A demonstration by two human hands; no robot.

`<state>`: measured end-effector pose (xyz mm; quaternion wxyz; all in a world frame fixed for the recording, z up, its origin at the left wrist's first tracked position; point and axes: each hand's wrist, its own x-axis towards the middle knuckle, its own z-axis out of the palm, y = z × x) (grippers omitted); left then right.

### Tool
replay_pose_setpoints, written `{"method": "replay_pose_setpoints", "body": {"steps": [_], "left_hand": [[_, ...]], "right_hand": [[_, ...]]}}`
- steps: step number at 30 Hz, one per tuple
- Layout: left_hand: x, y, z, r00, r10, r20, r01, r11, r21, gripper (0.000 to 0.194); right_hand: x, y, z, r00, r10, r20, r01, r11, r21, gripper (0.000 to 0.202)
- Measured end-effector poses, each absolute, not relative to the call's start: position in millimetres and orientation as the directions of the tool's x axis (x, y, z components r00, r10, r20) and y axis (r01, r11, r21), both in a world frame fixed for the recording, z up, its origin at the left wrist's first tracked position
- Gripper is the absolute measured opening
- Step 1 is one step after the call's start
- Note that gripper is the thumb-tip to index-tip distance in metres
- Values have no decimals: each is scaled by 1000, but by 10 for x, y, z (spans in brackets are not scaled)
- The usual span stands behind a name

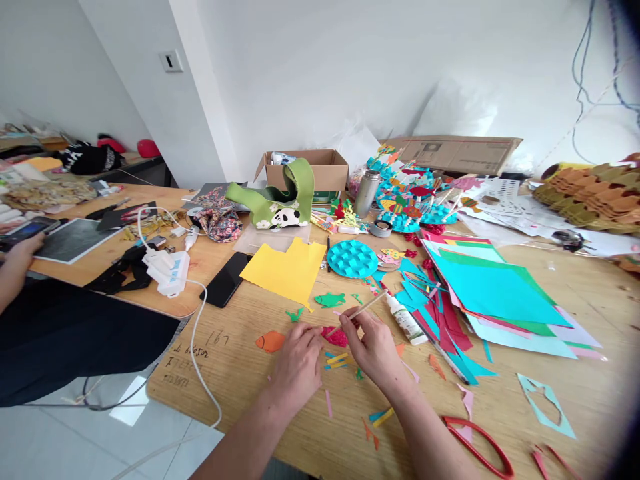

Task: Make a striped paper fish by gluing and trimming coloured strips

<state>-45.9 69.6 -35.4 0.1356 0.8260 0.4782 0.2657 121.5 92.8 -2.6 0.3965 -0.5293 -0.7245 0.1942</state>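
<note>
Between my two hands lies a red glittery cutout (335, 336), partly hidden by my fingers. My left hand (299, 363) has its fingers closed at the cutout's left end. A thin wooden stick (373, 303) slants up to the right, pinched in my right hand (373, 347) above the cutout's right side. Beside my left hand is an orange paper fish (270, 341). Farther back lie a green paper fish (330, 300) and small green scraps (295, 315). Thin blue and yellow strips (337, 361) sit between my wrists.
A white glue bottle (406, 320) lies right of my right hand. Near it are paper scraps, stacked coloured sheets (505, 287) and red-handled scissors (480, 447). Behind are a blue woven disc (353, 259), yellow paper (285, 270) and a phone (227, 280). Another person's hand (23, 257) is at far left.
</note>
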Motion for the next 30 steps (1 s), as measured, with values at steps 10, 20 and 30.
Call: {"method": "replay_pose_setpoints", "body": {"steps": [10,20,30], "left_hand": [[-454,687,-351,405,861,308,711,-508,485,41],[-455,698,-358,405,862,306,713,-507,484,39],[-454,697,-346,403,857,320,711,-514,481,38]], "right_hand": [[1290,935,-16,-96,931,353,646,328,-689,24],[1287,924,2,-123,920,373,655,358,-666,24],[1307,929,3,-119,923,366,671,346,-655,24]]}}
